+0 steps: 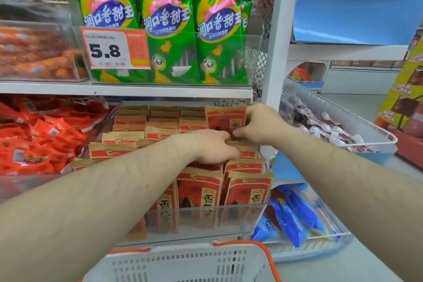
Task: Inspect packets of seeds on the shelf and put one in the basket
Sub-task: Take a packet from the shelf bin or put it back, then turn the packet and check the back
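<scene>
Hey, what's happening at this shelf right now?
A person is going through red and gold seed packets standing in rows in a clear bin on the lower shelf. The right hand pinches one raised packet near the back of the bin, while the left hand rests among the packets in front of it. A white basket with orange handles waits below; nothing shows in the part that is visible.

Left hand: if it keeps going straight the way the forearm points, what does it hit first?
Probably the raised seed packet that the right hand pinches. The left hand rests on the packet rows in the clear bin and points up and right toward it. Depth is unclear; it may already be touching.
</scene>
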Available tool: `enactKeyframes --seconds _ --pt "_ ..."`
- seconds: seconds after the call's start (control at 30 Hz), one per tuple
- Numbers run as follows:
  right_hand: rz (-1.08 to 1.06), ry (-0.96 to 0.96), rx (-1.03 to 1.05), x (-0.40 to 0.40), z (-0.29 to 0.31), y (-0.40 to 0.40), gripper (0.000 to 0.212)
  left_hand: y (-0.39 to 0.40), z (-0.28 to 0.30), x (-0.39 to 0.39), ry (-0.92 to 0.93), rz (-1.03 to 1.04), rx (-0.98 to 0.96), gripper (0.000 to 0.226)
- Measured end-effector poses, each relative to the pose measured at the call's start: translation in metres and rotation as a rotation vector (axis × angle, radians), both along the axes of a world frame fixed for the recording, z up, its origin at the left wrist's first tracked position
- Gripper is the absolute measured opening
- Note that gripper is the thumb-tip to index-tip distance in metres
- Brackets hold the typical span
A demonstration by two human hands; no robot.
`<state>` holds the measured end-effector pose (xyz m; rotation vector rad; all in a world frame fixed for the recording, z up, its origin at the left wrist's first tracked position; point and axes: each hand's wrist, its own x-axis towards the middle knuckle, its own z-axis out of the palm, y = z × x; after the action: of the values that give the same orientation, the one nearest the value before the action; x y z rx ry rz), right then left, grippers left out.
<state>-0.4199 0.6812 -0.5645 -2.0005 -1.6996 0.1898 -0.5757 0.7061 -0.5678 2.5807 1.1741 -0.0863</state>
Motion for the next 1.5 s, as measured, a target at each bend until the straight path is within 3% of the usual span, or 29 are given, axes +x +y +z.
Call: enactKeyframes --seconds 0.07,0.2,0.33,0.4,0.6,0.77,0.83,0.93,1.1,1.2,1.3,1.4,1.5 --pt "-0.005 -0.088 -0.020 -0.007 -0.006 0.004 0.008 0.000 -0.002 -0.001 -0.005 -0.002 0.000 0.059" --pt "0.003 -0.244 0.112 -0.016 0.000 -0.001 0.035 0.001 -0.005 -0.002 0.001 -0.014 0.019 0.063" --pt "0.071 -0.517 0.117 -0.025 0.007 0.000 0.030 0.001 -0.006 -0.004 -0.018 -0.020 0.019 0.061" --pt "0.048 -0.495 0.024 -0.027 0.007 0.003 0.028 0.000 -0.005 -0.005 -0.034 -0.021 0.021 0.061" --pt "0.059 -0.181 -0.277 -0.028 0.008 0.023 0.031 -0.004 -0.004 -0.012 -0.106 -0.008 0.094 0.045" --pt "0.029 -0.116 -0.085 -0.025 0.019 0.017 0.021 -0.013 -0.003 -0.023 -0.055 0.030 0.161 0.048" --pt "0.044 -0.144 -0.113 -0.024 0.023 0.011 0.018 -0.017 -0.004 -0.026 -0.031 0.014 0.154 0.051" --pt "0.086 -0.216 -0.337 -0.028 0.022 0.008 0.021 -0.020 -0.003 -0.029 -0.011 -0.010 0.134 0.057" --pt "0.116 -0.228 -0.542 -0.038 0.023 0.013 0.020 -0.028 0.003 -0.029 0.064 -0.040 0.127 0.073" --pt "0.167 -0.219 -0.656 -0.041 0.019 0.018 0.026 -0.031 0.005 -0.033 0.093 -0.051 0.109 0.085" --pt "0.164 -0.198 -0.739 -0.044 0.018 0.019 0.051 -0.029 0.006 -0.037 0.143 -0.085 0.078 0.096" --pt "0.141 -0.335 -0.734 -0.046 0.022 0.015 0.033 -0.027 0.005 -0.037 0.166 -0.088 0.074 0.100" --pt "0.100 -0.501 -0.470 -0.045 0.016 0.014 0.007 -0.027 0.004 -0.036 0.157 -0.074 0.077 0.097"
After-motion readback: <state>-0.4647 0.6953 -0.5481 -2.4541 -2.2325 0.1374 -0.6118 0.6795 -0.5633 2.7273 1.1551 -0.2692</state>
